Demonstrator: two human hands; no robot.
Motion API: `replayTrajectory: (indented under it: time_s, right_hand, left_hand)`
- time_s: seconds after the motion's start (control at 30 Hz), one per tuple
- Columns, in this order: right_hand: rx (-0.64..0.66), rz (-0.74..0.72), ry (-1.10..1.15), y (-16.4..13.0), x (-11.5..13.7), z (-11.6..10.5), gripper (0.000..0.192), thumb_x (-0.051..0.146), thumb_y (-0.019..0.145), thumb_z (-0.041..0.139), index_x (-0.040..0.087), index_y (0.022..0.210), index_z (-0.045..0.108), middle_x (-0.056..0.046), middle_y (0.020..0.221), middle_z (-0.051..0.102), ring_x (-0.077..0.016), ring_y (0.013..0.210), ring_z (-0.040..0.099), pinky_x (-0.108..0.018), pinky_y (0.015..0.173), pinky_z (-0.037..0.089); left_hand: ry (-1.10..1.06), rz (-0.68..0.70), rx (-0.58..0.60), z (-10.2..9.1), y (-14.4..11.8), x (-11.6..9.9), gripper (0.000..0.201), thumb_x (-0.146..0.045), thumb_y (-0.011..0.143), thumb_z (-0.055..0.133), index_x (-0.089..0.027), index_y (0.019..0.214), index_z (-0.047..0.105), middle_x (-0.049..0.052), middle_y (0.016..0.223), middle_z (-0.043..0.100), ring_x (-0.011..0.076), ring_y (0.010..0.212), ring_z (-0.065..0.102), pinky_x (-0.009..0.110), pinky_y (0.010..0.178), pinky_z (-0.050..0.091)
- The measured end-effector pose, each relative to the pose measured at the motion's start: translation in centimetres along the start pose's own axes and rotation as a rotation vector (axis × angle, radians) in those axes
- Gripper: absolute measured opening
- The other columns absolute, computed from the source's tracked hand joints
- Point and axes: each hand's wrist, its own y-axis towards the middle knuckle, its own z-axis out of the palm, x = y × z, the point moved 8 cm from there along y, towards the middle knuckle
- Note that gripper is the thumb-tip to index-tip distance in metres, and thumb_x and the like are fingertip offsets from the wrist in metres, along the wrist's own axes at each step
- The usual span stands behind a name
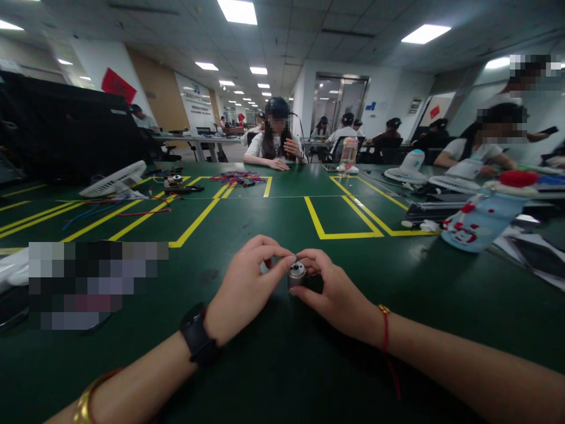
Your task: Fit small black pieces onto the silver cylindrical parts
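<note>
**Both hands pinching small motor at table centre**

While both hands are meeting over the green table (pixel 273 377), the left hand (pixel 245 291) is pinching the top of a small silver motor (pixel 296 274) with thumb and forefinger, and the right hand (pixel 338 291) is closing on it from the other side, fingertips touching the metal cap. Motor is standing upright on the table, near the person, between the two hands, mostly hidden by fingers. A bit of red is showing behind the left fingers; cannot tell what it is. Left wrist is wearing a black watch (pixel 198 338), right wrist a red string (pixel 385 327).

Further out: yellow tape lines (pixel 344 227) are marking boxes on the table. A blue bottle (pixel 479 221) is lying on its side to the right, well apart. White fans (pixel 113 179) are sitting at left and far right. Coloured wires (pixel 238 178) are piled near a person (pixel 276 144) seated across the table. More people are sitting at the back.

Risk, as a judgement: the grip is only fingertips on a smooth round body, so uneven pressing from either side could be tipping the motor or letting it roll away. Fingers are covering the part, so any small piece coming loose could be dropping unseen onto the dark table.
</note>
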Motion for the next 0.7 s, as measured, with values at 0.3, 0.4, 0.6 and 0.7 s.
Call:
replayTrajectory:
  time_s: [0.3, 0.4, 0.6, 0.7]
  right_hand:
    - [-0.032, -0.062, -0.177, -0.5, 0.3, -0.5, 0.047, 0.022, 0.078, 0.058, 0.02, 0.123, 0.045, -0.005, 0.116, 0.056, -0.0133, 0.103, 0.055, -0.03, 0.093, 0.046]
    - [-0.016, -0.069, -0.202, -0.4, 0.2, -0.1, 0.051, 0.024, 0.077, 0.06, 0.023, 0.126, 0.046, -0.003, 0.123, 0.053, -0.0141, 0.113, 0.05, -0.032, 0.102, 0.041]
    - [-0.138, 0.012, -0.246, -0.9, -1.2, -4.9, 0.047, 0.034, 0.081, 0.058, 0.024, 0.126, 0.046, -0.005, 0.121, 0.054, -0.0158, 0.105, 0.055, -0.033, 0.093, 0.047]
    - [-0.313, 0.145, -0.399, -3.7, -4.1, -11.3, 0.049, 0.042, 0.081, 0.057, 0.023, 0.125, 0.047, -0.008, 0.12, 0.054, -0.0209, 0.103, 0.056, -0.038, 0.088, 0.048]
  left_hand:
    - [0.08, -0.047, 0.204, 2.9, -1.6, 3.5, 0.02, -0.036, 0.086, 0.057, -0.027, 0.089, 0.074, 0.003, 0.095, 0.063, 0.0212, 0.09, 0.058, 0.035, 0.081, 0.045]
    - [0.082, -0.048, 0.213, 3.5, -1.6, 3.7, 0.019, -0.036, 0.085, 0.058, -0.027, 0.09, 0.075, 0.003, 0.094, 0.065, 0.0221, 0.091, 0.059, 0.035, 0.082, 0.045]
    - [0.056, -0.126, 0.153, 0.0, -2.1, 4.7, 0.032, -0.045, 0.088, 0.051, -0.028, 0.108, 0.069, 0.004, 0.108, 0.064, 0.0218, 0.092, 0.061, 0.035, 0.081, 0.047]
    - [0.01, -0.243, 0.099, -2.8, -3.2, 6.6, 0.035, -0.05, 0.087, 0.049, -0.027, 0.106, 0.068, 0.004, 0.108, 0.066, 0.0229, 0.093, 0.062, 0.035, 0.079, 0.047]
